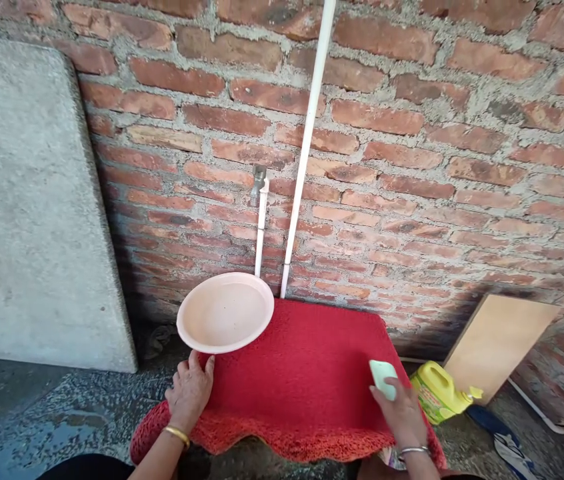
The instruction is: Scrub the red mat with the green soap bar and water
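Observation:
A red cloth [307, 373] lies spread over a low surface, its textured front edge hanging down in folds. My left hand [191, 389], with a gold-coloured bangle at the wrist, rests at the cloth's left edge with fingers apart. Just beyond its fingertips is a pale pink basin [227, 313], standing at the back left; whether they touch its rim I cannot tell. On the right side of the cloth, my right hand [402, 407] grips a pale green bar of soap [383, 377]. This hand is slightly blurred and wears a silver-coloured bangle.
Behind stands a brick wall [382, 153] with a tap [259, 183] and a white pipe [307, 147]. A grey slab [32, 200] leans at left. To the right are a yellow jug [439, 393], a wooden board [502, 340] and a flip-flop [505, 440]. The floor [77, 413] is wet.

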`<state>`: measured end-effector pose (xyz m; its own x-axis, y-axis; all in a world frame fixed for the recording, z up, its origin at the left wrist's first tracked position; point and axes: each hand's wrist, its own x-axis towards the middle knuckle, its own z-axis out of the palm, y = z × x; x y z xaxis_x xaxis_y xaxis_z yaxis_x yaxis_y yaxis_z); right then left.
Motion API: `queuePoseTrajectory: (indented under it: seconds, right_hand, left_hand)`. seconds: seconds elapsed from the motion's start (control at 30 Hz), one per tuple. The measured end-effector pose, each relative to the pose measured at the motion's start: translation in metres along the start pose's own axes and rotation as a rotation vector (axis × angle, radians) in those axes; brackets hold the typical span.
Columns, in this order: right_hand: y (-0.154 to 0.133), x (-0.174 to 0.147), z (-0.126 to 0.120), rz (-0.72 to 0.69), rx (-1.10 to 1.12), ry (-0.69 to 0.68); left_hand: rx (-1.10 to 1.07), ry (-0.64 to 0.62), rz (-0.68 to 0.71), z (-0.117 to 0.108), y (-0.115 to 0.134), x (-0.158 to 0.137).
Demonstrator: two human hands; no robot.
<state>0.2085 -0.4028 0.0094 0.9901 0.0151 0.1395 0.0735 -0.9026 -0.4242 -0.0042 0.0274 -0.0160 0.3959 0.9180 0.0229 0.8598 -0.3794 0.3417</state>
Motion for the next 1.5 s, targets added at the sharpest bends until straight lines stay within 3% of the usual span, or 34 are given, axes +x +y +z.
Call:
queuePoseTrajectory:
  seconds: [0.13,0.23,0.3,0.37,0.43,0.53,0.63,0.87,0.97,1.03,1.1,1.2,1.3,1.4,1.5]
  right_hand:
    - [-0.111,-0.04,0.046,-0.254,0.189,-0.231]
    - [-0.185,-0.071,0.068,-0.454,0.203,-0.34]
    - [-0.216,-0.084,0.076,-0.554,0.163,-0.388]
    - [-0.23,-0.086,0.081,-0.598,0.128,-0.423]
    - [-0.227,-0.078,0.08,-0.589,0.116,-0.437]
    - [-0.196,-0.052,0.07,-0.508,0.107,-0.409]
    - [-0.139,-0.017,0.049,-0.343,0.065,-0.355]
    - [0.035,0.049,-0.02,0.132,-0.152,-0.178]
    - [0.069,0.053,-0.031,0.228,-0.13,-0.052]
    - [0.057,0.042,-0.027,0.163,-0.054,0.015]
    - [0.021,0.02,-0.014,0.02,0.058,0.005]
    - [-0.052,-0.028,0.011,-0.249,0.212,-0.172]
    - [-0.106,-0.069,0.029,-0.465,0.17,-0.293]
    - [-0.117,-0.077,0.031,-0.48,0.106,-0.327]
    - [-0.086,-0.054,0.019,-0.36,0.106,-0.293]
  left_hand:
    - [0.008,-0.026,-0.025,0.0,0.002,0.0]
    - [0.041,-0.034,0.02,0.001,0.0,0.001]
    - [0.058,-0.026,0.037,0.002,-0.001,0.001]
    - [0.065,-0.017,0.041,0.003,-0.001,0.001]
    - [0.067,-0.015,0.045,0.004,-0.002,0.002]
    - [0.051,-0.038,0.043,0.003,-0.002,0.003]
    - [0.016,-0.062,0.023,0.002,-0.001,0.003]
    - [0.02,-0.067,0.013,0.003,0.001,0.004]
    - [0.032,-0.053,0.016,0.004,0.0,0.005]
    - [0.033,-0.064,0.01,0.005,-0.001,0.006]
    - [0.025,-0.072,0.007,0.005,-0.002,0.008]
    - [0.012,-0.082,0.012,0.003,-0.005,0.01]
    - [0.002,-0.093,0.004,0.002,-0.007,0.014]
    - [-0.005,-0.101,0.005,0.001,-0.008,0.017]
    - [0.005,-0.114,0.011,0.001,-0.005,0.015]
